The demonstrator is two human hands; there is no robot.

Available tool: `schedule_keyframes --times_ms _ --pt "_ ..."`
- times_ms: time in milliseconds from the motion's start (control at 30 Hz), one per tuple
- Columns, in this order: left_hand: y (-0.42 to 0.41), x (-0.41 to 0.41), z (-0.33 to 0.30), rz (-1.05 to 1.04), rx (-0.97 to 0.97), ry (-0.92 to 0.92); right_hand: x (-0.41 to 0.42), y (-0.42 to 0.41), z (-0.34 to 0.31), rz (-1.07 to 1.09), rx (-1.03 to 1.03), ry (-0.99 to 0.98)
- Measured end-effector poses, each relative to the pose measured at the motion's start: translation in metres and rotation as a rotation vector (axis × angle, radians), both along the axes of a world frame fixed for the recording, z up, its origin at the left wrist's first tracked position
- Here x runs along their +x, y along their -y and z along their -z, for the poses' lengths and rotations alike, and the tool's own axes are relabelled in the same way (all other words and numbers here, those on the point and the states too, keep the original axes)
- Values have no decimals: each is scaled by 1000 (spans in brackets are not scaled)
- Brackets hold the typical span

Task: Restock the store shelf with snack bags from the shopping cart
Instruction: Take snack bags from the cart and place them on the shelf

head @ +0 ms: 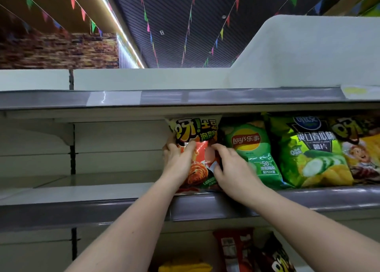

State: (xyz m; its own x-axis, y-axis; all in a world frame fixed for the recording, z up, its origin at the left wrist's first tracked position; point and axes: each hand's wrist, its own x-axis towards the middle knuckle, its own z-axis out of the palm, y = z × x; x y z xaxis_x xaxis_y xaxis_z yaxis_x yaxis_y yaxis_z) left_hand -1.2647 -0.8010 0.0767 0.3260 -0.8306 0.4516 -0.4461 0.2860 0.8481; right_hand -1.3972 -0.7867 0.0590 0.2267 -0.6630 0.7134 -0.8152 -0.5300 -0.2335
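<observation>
Head view: left hand [177, 158] and right hand [230, 162], fingers clamped on orange snack bag [196, 140], seating it upright on shelf [82, 191] beside green Lay's bag [251, 148]. Next: release, fetch another.

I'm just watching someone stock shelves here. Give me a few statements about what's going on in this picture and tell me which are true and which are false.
1. Both hands hold the same snack bag. True: the left hand and right hand grip the red-orange bag.
2. The held bag stands at the right end of the row. False: it is at the left end, beside the green Lay's bag.
3. The shelf space left of the held bag is full of bags. False: no bags show on that part of the shelf.
4. A cucumber-picture bag stands to the right of the Lay's bag. True.
5. More bags show on the shelf below. True: a dark red bag is there.
</observation>
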Motion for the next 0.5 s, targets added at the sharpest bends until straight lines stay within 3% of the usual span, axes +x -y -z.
schedule_keyframes --times_ms 167,367,500 --pt "0 -1 -2 -56 68 148 -4 2 4 -3 22 31" --pt "-6 3 -6 11 23 -4 -8 -9 3 -40 5 79" --pt "-20 3 -3 -29 2 3 -9 -21 2 -83 -43 70"
